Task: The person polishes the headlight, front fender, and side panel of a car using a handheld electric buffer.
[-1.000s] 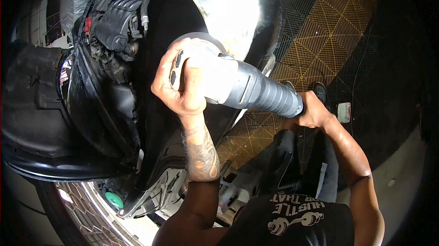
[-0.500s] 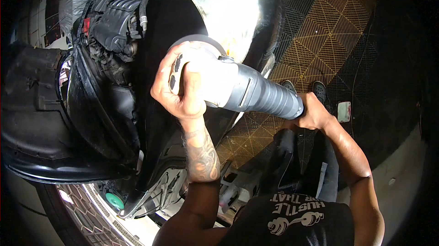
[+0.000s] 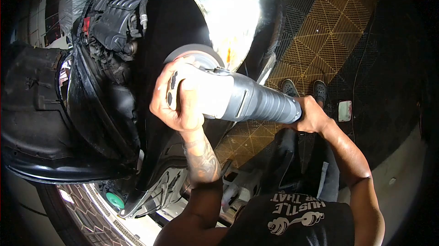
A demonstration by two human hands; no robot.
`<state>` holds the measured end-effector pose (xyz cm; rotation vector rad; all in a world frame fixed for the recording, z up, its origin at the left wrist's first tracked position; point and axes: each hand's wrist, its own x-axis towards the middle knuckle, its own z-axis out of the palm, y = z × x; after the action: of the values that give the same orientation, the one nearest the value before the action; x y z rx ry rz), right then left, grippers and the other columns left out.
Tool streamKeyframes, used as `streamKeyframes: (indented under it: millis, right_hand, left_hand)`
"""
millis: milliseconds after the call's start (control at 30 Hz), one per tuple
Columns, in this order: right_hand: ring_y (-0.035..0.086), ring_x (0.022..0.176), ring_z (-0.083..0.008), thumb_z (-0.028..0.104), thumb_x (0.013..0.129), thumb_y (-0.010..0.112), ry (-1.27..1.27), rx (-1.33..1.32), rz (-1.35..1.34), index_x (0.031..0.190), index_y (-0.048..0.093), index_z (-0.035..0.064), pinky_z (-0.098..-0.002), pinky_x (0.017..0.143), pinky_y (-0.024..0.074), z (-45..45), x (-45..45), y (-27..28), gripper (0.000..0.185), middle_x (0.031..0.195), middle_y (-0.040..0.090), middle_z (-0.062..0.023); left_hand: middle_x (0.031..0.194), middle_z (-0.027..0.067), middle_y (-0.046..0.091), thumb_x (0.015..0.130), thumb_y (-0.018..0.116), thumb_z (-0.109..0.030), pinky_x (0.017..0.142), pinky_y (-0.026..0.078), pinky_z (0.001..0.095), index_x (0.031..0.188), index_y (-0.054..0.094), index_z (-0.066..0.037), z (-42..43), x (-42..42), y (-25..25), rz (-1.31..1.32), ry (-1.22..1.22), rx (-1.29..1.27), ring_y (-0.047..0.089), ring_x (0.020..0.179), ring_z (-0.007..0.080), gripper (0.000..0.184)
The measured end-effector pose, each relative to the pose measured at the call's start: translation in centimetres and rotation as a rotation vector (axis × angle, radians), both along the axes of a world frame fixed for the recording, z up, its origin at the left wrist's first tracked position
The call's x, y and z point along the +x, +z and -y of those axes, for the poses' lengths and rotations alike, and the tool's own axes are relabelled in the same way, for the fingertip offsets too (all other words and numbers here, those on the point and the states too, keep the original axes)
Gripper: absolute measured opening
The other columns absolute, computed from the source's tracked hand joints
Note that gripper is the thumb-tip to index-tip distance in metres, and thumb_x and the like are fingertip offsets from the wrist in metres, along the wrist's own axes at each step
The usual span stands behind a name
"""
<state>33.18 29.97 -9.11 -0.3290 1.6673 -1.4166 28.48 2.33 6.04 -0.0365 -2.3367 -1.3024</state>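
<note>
A power polisher (image 3: 256, 97) with a grey ribbed body and a round pad (image 3: 196, 54) is held across the middle of the view. My left hand (image 3: 176, 99) is wrapped round its front end, beside the pad. At the other end, my right hand (image 3: 313, 115) is closed round the rear of the body. The pad is over a glossy black car panel (image 3: 178, 13), next to a brightly lit patch (image 3: 228, 3) with an orange reflection. Whether the pad touches the panel, I cannot tell.
An open engine bay (image 3: 114, 22) and a black panel (image 3: 32, 109) lie at the left. Lower left are a honeycomb-patterned surface (image 3: 82, 214) and a green disc (image 3: 114, 200). On the tiled floor (image 3: 324, 35) at the right lies a small white object (image 3: 345, 111), near my feet.
The polisher's front end and my left hand have moved down, towards my body. More of the pad and the orange reflection shows. My right hand has shifted down slightly on the same grip.
</note>
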Motion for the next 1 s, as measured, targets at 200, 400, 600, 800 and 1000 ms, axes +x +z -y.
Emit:
streamKeyframes:
  millis: [200,400,600,800,1000]
  right_hand:
    - [0.069,0.088,-0.0196,0.008,0.062,0.077,-0.007,-0.005,-0.013,0.103,0.067,-0.0032,-0.0335,0.080,0.0539,0.3,0.3,0.4,0.043,0.094,0.073,-0.0140]
    - [0.068,0.089,-0.0162,0.007,0.062,0.078,-0.037,-0.043,-0.035,0.103,0.067,-0.0040,-0.0326,0.080,0.0536,0.3,0.6,-0.1,0.043,0.094,0.073,-0.0134]
    - [0.071,0.084,-0.0267,0.011,0.067,0.073,-0.036,0.024,0.082,0.098,0.068,-0.0024,-0.0353,0.080,0.0535,-0.4,-0.1,0.9,0.035,0.087,0.072,-0.0182]
    - [0.071,0.082,-0.0305,0.010,0.066,0.073,-0.004,0.072,0.024,0.097,0.067,-0.0025,-0.0360,0.078,0.0534,-0.3,0.2,1.7,0.034,0.087,0.072,-0.0191]
    - [0.071,0.083,-0.0293,0.009,0.066,0.072,-0.102,-0.002,0.061,0.098,0.067,-0.0023,-0.0355,0.079,0.0528,0.3,0.8,0.3,0.034,0.088,0.071,-0.0200]
  left_hand:
    - [0.100,0.0255,0.069,0.085,0.062,-0.013,0.087,0.054,0.0386,0.114,0.061,0.012,-0.2,1.7,0.9,-0.003,0.010,0.037,0.069,0.091,0.0289,0.038]
    - [0.101,0.0250,0.069,0.085,0.059,-0.009,0.088,0.053,0.0380,0.115,0.060,0.013,-0.4,0.4,0.3,0.000,-0.009,0.039,0.069,0.092,0.0290,0.037]
    - [0.104,0.0306,0.067,0.086,0.054,-0.007,0.087,0.056,0.0425,0.119,0.057,0.014,-0.1,-0.6,-0.5,0.014,-0.064,-0.083,0.069,0.092,0.0338,0.039]
    - [0.103,0.0235,0.069,0.082,0.061,-0.009,0.089,0.053,0.0384,0.113,0.062,0.013,-0.6,1.2,0.0,0.015,0.020,0.033,0.069,0.093,0.0290,0.038]
    - [0.102,0.0226,0.070,0.082,0.060,-0.004,0.089,0.052,0.0368,0.113,0.061,0.014,0.0,-1.4,-0.5,0.059,-0.056,-0.012,0.068,0.094,0.0279,0.036]
